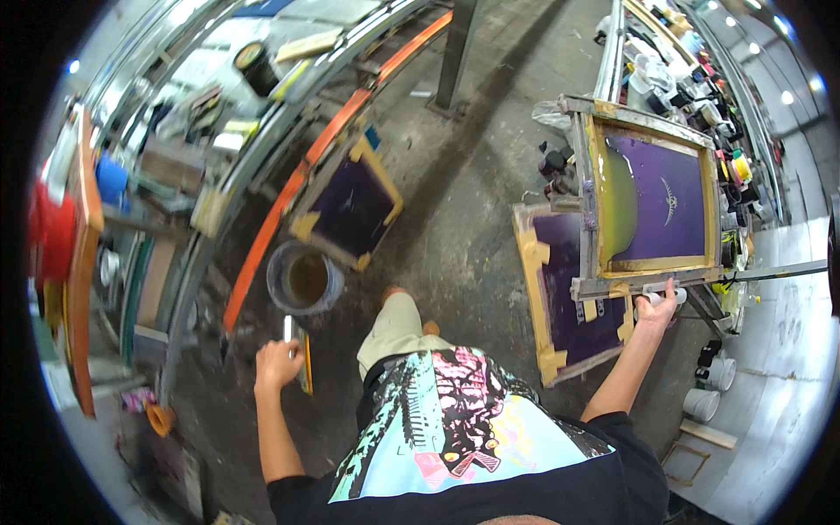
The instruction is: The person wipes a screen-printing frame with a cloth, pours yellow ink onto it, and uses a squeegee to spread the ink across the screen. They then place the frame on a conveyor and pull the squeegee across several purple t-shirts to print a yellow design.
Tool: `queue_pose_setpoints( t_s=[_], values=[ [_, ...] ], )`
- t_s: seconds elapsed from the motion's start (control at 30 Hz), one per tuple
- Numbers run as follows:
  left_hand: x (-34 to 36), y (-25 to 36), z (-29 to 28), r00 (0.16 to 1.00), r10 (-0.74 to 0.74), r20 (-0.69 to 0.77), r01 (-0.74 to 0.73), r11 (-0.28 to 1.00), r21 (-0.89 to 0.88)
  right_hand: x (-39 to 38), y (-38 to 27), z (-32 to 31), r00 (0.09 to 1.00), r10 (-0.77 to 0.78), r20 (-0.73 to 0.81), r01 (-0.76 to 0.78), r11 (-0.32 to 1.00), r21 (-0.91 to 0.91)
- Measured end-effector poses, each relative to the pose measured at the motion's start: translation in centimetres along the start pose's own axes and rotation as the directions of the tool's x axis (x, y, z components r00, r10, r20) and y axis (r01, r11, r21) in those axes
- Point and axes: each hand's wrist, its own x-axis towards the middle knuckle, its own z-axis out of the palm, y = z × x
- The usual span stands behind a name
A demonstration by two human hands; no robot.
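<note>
Head view: left hand [278,364] closed around a pale-ended tool [288,328]; right hand [656,308] at a framed purple screen [643,206], grip unclear.

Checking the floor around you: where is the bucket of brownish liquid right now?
In the head view, the bucket is left of centre, just beyond the left hand, between the orange rail and the person's leg.

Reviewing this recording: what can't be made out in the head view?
Head view: the gripped part of the long white-tipped tool, covered by the left hand.
Head view: the bottom of the round grey-blue bucket, hidden by murky brown liquid.
Head view: part of the lower purple wooden-framed screen, behind the upper purple wooden-framed screen.
Head view: labels on the small mixed-colour containers at right, too small.
</note>
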Motion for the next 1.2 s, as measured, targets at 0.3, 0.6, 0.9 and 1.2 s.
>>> queue_pose_setpoints(
  t_s=[0.3,0.6,0.9,1.2],
  values=[
    [23.7,10.3,-18.0,0.879,0.374,-0.294,-0.409,0.91,-0.064,-1.7,-0.1,15.9,0.982,-0.081,-0.169,0.08,0.997,-0.01],
    [55.4,29.7,-28.3,0.583,0.804,-0.115,-0.806,0.591,0.045,1.1,6.3,24.7,0.974,-0.122,-0.189,0.137,0.988,0.069],
    [78.7,51.5,-33.2,0.439,0.865,0.242,-0.898,0.43,0.095,14.2,10.1,41.6,0.953,-0.209,-0.22,0.259,0.938,0.229],
    [106.3,70.8,-28.8,0.35,0.937,0.016,-0.922,0.342,0.182,35.7,10.4,61.2,0.98,-0.196,-0.022,0.196,0.959,0.205]
  ],
)
